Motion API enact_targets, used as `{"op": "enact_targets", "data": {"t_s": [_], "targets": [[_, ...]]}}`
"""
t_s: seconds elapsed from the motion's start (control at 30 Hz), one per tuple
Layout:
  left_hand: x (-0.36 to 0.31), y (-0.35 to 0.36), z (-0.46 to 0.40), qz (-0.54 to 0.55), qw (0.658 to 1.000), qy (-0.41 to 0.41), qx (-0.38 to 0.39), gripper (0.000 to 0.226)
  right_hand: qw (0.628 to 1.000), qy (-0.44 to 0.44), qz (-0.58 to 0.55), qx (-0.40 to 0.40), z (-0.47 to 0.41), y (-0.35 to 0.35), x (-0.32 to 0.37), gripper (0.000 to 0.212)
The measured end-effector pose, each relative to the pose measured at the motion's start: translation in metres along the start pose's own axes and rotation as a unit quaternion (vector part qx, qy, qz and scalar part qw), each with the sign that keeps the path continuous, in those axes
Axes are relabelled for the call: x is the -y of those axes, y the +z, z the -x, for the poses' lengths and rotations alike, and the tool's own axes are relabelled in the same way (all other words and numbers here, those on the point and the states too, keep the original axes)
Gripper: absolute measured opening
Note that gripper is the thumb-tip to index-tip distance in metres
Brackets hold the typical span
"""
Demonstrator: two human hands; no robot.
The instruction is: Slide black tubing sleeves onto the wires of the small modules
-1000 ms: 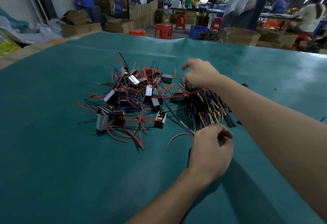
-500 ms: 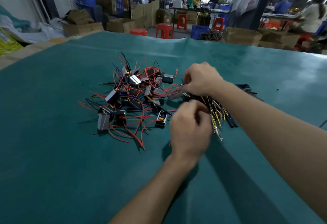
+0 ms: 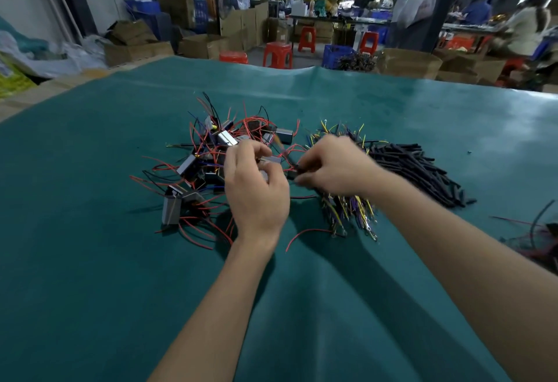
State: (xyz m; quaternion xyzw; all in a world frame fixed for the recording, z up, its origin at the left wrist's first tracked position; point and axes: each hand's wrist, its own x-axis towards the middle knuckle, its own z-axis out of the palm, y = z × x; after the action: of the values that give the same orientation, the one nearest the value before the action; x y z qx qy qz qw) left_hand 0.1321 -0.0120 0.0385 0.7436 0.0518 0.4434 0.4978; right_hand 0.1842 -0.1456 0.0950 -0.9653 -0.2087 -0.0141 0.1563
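Working over a green table cover (image 3: 90,260), both forearms reaching in from the near edge. Left hand (image 3: 256,188) raised just above the cover, back to the camera, fingers curled round a small grey module (image 3: 271,160) held at the fingertips. Right hand (image 3: 335,167) close beside it, thumb and forefinger pinching a short black tubing sleeve (image 3: 297,167) whose end points toward the module. Red wire (image 3: 291,150) arcing between the two hands; whether it has entered the sleeve cannot be made out, blurred.

Heap of small modules (image 3: 211,164) with tangled red and black leads lying on the cover, behind and left of the left hand. One grey module (image 3: 171,209) standing on end at the heap's near-left edge. Bundle of yellow and purple wires (image 3: 347,209) lying under and behind the right hand, ends fanned toward the near side. Pile of black tubing sleeves (image 3: 419,170) spread just right of that bundle, touching it. Loose red wire (image 3: 305,235) curled on the cover between the two forearms.

Beyond the table's far edge: cardboard boxes (image 3: 136,40), red plastic stools (image 3: 277,54), blue crates (image 3: 336,54), people seated at distant benches.
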Motion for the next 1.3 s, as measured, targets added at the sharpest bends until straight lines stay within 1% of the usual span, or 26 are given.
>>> {"op": "enact_targets", "data": {"t_s": [0.03,0.07,0.1,0.13,0.17,0.2,0.23,0.27,0.33,0.4,0.43,0.5,0.53,0.6,0.67,0.73,0.8,0.87,0.93,1.0,1.07,1.1,1.13,1.2,1.23,1.3], "targets": [[0.005,-0.001,-0.003,-0.04,0.998,0.017,0.037,0.013,0.999,0.022,-0.019,-0.032,0.003,-0.011,-0.008,0.015],[0.009,-0.001,-0.005,-0.087,0.991,0.032,0.094,0.013,0.996,0.047,-0.028,-0.068,0.005,-0.021,-0.018,0.017],[0.013,-0.001,-0.005,-0.141,0.975,0.046,0.167,0.014,0.992,0.074,-0.025,-0.097,0.008,-0.03,-0.03,0.021],[0.016,0.0,-0.003,-0.205,0.947,0.059,0.238,0.016,0.989,0.1,-0.015,-0.112,0.009,-0.036,-0.041,0.026],[0.018,0.002,0.001,-0.274,0.912,0.076,0.295,0.02,0.986,0.125,0.0,-0.109,0.011,-0.039,-0.051,0.032],[0.019,0.003,0.005,-0.331,0.879,0.095,0.329,0.022,0.984,0.15,0.017,-0.096,0.012,-0.04,-0.059,0.037],[0.02,0.005,0.008,-0.362,0.86,0.108,0.343,0.024,0.981,0.172,0.039,-0.08,0.012,-0.039,-0.066,0.04],[0.02,0.005,0.01,-0.373,0.853,0.114,0.346,0.024,0.978,0.188,0.062,-0.069,0.013,-0.036,-0.07,0.04],[0.019,0.005,0.009,-0.357,0.863,0.113,0.338,0.024,0.976,0.189,0.083,-0.069,0.014,-0.033,-0.074,0.03],[0.016,0.003,0.004,-0.311,0.891,0.093,0.316,0.023,0.982,0.159,0.067,-0.076,0.012,-0.033,-0.072,0.015],[0.013,0.001,0.002,-0.285,0.907,0.085,0.299,0.023,0.985,0.138,0.061,-0.081,0.01,-0.033,-0.068,0.011],[0.008,-0.002,-0.001,-0.249,0.929,0.084,0.261,0.024,0.99,0.082,0.077,-0.089,0.004,-0.029,-0.059,0.015],[0.007,-0.003,-0.003,-0.246,0.933,0.086,0.248,0.024,0.99,0.049,0.099,-0.082,-0.001,-0.024,-0.054,0.018],[0.008,-0.006,-0.007,-0.255,0.934,0.083,0.237,0.023,0.988,0.004,0.15,-0.037,-0.01,-0.011,-0.042,0.023],[0.011,-0.01,-0.01,-0.261,0.934,0.069,0.234,0.021,0.985,0.008,0.173,-0.002,-0.018,-0.002,-0.034,0.02],[0.012,-0.013,-0.012,-0.25,0.938,0.059,0.234,0.023,0.984,0.018,0.178,-0.001,-0.026,0.003,-0.032,0.014],[0.01,-0.014,-0.013,-0.201,0.95,0.066,0.229,0.033,0.985,0.024,0.172,-0.005,-0.032,0.004,-0.029,0.016],[0.005,-0.014,-0.016,-0.103,0.971,0.07,0.206,0.045,0.992,0.031,0.126,-0.002,-0.036,0.001,-0.024,0.014],[0.0,-0.015,-0.02,0.004,0.983,0.052,0.177,0.044,0.996,0.044,0.073,-0.008,-0.037,-0.005,-0.02,0.008],[-0.004,-0.016,-0.025,0.105,0.984,0.012,0.147,0.044,0.998,0.053,0.037,-0.027,-0.037,-0.01,-0.018,0.012],[-0.006,-0.019,-0.029,0.17,0.978,-0.024,0.119,0.054,0.997,0.056,0.005,-0.048,-0.036,-0.014,-0.014,0.012],[-0.005,-0.02,-0.031,0.193,0.974,-0.037,0.108,0.054,0.997,0.053,-0.01,-0.058,-0.035,-0.015,-0.012,0.012],[-0.004,-0.021,-0.033,0.213,0.971,-0.048,0.101,0.049,0.996,0.048,-0.023,-0.067,-0.035,-0.016,-0.01,0.013],[-0.001,-0.024,-0.037,0.23,0.966,-0.068,0.095,0.033,0.994,0.042,-0.06,-0.085,-0.035,-0.018,-0.005,0.015],[-0.001,-0.025,-0.038,0.231,0.965,-0.071,0.098,0.031,0.99,0.045,-0.089,-0.095,-0.035,-0.02,-0.003,0.016],[0.0,-0.025,-0.04,0.216,0.968,-0.062,0.111,0.037,0.979,0.056,-0.148,-0.126,-0.036,-0.024,0.0,0.018]]}}
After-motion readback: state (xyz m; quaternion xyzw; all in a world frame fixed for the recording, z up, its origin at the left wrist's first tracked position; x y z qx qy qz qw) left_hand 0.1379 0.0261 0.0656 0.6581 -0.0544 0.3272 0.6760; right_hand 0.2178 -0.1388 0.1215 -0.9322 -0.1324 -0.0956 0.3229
